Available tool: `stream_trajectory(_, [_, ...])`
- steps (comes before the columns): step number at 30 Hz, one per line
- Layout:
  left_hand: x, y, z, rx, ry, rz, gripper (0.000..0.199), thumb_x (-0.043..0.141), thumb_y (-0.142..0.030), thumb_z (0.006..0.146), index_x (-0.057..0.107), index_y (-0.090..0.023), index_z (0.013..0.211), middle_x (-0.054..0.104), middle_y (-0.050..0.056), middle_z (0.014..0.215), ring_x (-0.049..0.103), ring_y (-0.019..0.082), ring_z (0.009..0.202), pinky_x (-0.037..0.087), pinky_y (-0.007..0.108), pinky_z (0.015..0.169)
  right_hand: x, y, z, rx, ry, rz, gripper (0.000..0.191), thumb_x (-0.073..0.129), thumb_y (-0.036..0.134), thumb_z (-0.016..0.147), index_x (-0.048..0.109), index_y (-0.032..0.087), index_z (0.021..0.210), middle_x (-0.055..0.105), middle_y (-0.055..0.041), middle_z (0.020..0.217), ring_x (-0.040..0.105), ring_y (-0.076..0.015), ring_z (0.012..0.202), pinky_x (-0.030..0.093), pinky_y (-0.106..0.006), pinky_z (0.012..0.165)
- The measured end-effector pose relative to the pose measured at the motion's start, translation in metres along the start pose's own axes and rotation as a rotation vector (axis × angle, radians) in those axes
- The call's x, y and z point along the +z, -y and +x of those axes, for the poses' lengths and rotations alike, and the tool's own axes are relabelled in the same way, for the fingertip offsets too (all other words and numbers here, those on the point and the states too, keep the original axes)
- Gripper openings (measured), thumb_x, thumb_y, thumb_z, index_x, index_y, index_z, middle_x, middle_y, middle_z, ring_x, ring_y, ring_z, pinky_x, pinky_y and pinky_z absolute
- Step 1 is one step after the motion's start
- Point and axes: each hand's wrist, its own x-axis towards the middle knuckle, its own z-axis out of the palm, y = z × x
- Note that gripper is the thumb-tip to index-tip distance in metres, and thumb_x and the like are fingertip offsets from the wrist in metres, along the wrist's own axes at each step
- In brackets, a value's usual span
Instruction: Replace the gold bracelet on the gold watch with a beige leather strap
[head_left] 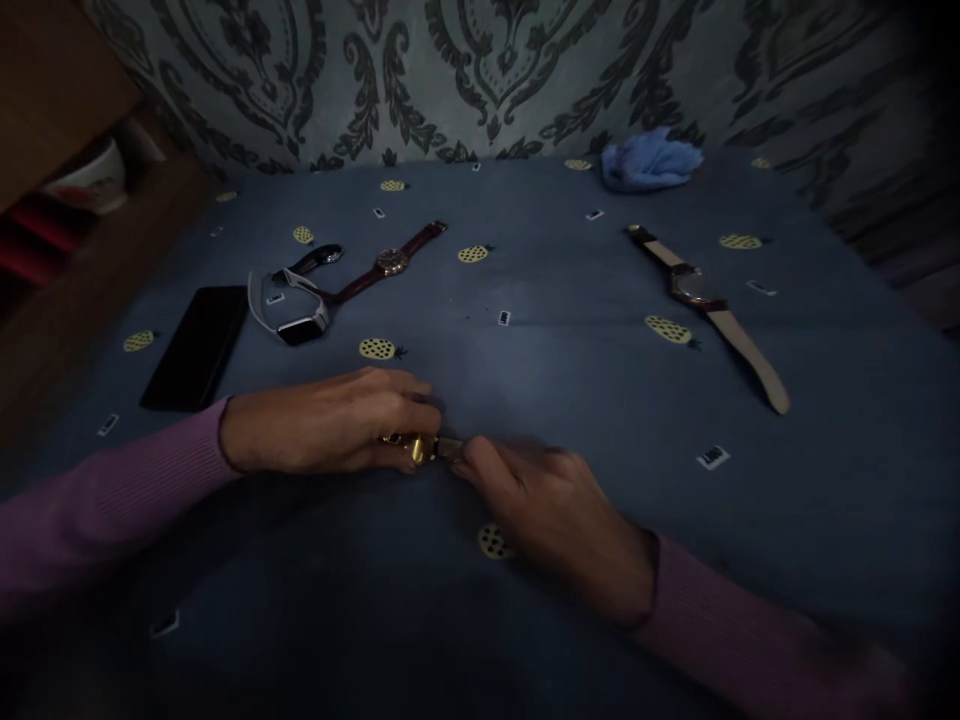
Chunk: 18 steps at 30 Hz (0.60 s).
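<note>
A gold-coloured watch (421, 449) is held low over the blue patterned cloth, at the middle of the view. My left hand (337, 420) has its fingers closed round the watch's case and left part. The fingers of my right hand (551, 505) pinch the strap on the other side, and their tips hide its end. Beyond my left hand lie a white-strapped smartwatch (301, 328), a brown-strapped watch (391, 262) and a small black watch (319, 259). Another watch (694, 288) lies face up at the right with its pale strap lining showing.
A dark phone (196, 350) lies on the cloth (555, 370) at the left. A crumpled blue cloth (651, 160) sits near the patterned wall at the back. Wooden shelving (67, 80) with a bowl (94, 180) borders the left side.
</note>
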Motion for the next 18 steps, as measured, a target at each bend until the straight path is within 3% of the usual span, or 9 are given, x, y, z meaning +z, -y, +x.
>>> stream_trajectory(7, [0.006, 0.0026, -0.0043, 0.0, -0.043, -0.009, 0.011, 0.058, -0.017, 0.093, 0.064, -0.019, 0.102, 0.06, 0.003, 0.097, 0.054, 0.017, 0.095, 0.042, 0.026, 0.083, 0.0009, -0.0011, -0.0003, -0.01, -0.026, 0.005, 0.036, 0.03, 0.019, 0.104, 0.048, 0.018, 0.073, 0.053, 0.0032, 0.052, 0.046, -0.0092, 0.04, 0.021, -0.026, 0.043])
stream_trajectory(18, [0.0027, 0.001, -0.0025, 0.022, -0.027, 0.021, 0.003, 0.06, -0.014, 0.091, 0.063, -0.015, 0.092, 0.056, 0.002, 0.09, 0.053, 0.015, 0.087, 0.042, 0.024, 0.075, 0.0001, -0.0013, 0.0, -0.024, -0.058, 0.021, 0.037, 0.031, 0.02, 0.104, 0.048, 0.017, 0.071, 0.049, 0.0048, 0.049, 0.041, -0.0073, 0.037, 0.021, -0.025, 0.042])
